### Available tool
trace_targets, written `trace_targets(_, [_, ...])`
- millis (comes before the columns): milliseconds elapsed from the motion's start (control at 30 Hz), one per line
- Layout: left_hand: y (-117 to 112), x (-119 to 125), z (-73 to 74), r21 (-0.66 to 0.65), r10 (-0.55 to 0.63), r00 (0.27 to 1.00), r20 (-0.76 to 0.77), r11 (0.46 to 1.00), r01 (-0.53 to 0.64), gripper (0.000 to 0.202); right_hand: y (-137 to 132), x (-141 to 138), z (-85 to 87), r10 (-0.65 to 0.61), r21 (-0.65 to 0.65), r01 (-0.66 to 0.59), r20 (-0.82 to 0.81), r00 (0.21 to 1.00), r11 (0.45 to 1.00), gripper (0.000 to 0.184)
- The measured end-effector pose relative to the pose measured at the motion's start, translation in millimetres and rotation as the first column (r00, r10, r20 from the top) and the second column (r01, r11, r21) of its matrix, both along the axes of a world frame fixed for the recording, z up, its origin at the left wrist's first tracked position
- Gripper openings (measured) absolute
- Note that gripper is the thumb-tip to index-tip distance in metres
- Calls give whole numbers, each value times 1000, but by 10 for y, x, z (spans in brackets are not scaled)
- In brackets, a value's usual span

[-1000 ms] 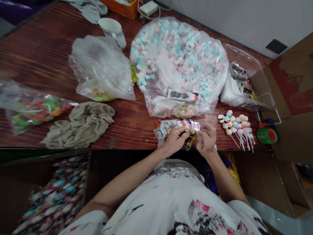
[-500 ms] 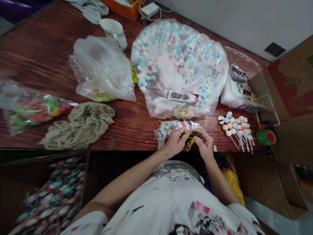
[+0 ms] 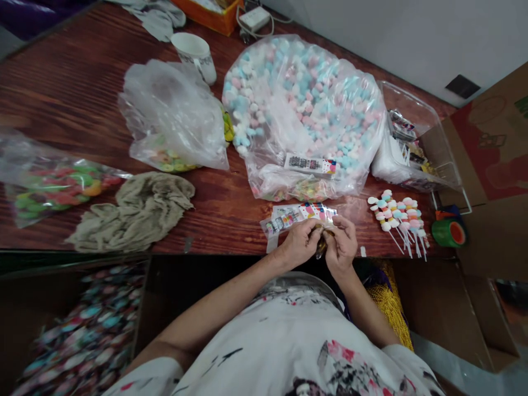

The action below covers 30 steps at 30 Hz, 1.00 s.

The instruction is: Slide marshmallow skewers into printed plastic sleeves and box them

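In the head view, a small gold strip (image 3: 320,251) lies between the two hands at the table's near edge, its long axis seeming to run toward the body. The left hand (image 3: 300,245) pinches it from the left, the right hand (image 3: 341,243) from the right, neither clearly nearer. Printed bags (image 3: 293,213) lie just beyond the fingers; marshmallow sticks (image 3: 399,213) rest apart, nearer the right hand.

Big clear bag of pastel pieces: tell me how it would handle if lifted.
The big clear bag would probably sag and shift, its film being wrinkled and slack. It may be light for its size, as the pastel pieces look puffy. The printed strip on its front could slide off.
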<state>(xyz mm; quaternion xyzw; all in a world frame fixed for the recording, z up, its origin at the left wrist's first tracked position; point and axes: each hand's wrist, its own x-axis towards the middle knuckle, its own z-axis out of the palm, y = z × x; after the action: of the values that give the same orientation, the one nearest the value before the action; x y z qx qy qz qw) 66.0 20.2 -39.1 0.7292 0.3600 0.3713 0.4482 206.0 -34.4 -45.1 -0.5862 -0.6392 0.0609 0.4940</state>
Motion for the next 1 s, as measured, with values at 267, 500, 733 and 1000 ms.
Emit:
trace_targets(267, [11,2,-17,-39,-157,948,-278,988,153,17,128,82,2,14,-61,-16,-20,1000,998,11])
trace_targets(500, [-76,24,-26,-151,-167,985,-39,976,159,19,511,536,234,-187,-155,158,-194,963,975,17])
trace_targets(733, [53,-27,16,-658,55,909,413,707,257,28,561,924,80,155,-431,158,605,781,889,16])
trace_targets(1000, [107,-40,44,-751,180,878,443,610,253,41,533,1131,389,39,-221,76,472,881,972,34])
